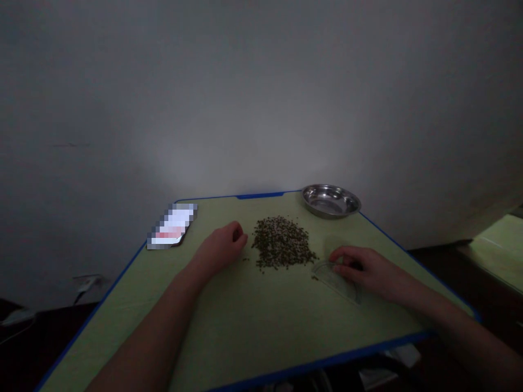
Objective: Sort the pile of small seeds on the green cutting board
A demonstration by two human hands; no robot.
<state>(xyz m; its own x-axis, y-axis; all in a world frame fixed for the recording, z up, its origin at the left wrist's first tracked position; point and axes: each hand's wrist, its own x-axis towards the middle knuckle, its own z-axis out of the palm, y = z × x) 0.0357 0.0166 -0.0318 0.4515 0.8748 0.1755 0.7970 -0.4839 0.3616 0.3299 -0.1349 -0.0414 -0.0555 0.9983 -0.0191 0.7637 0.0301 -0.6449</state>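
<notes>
A loose pile of small, dark green-brown seeds or beans (281, 242) lies spread in a single patch on the pale green table (261, 321). Just left of the pile is my left hand (223, 245), its fingers curled in loosely; I see nothing held in it. To the right of the pile, my right hand (362, 267) pinches a clear plastic protractor (337, 286) between thumb and fingers. The protractor lies low over the tabletop, its straight edge facing me. A few stray grains sit beside its left corner and near my left hand.
At the back right corner stands a shallow, shiny metal bowl (330, 201). A phone (174, 226) with a lit, blurred screen lies at the back left. The table has a blue edge and stands against a grey wall (261, 109).
</notes>
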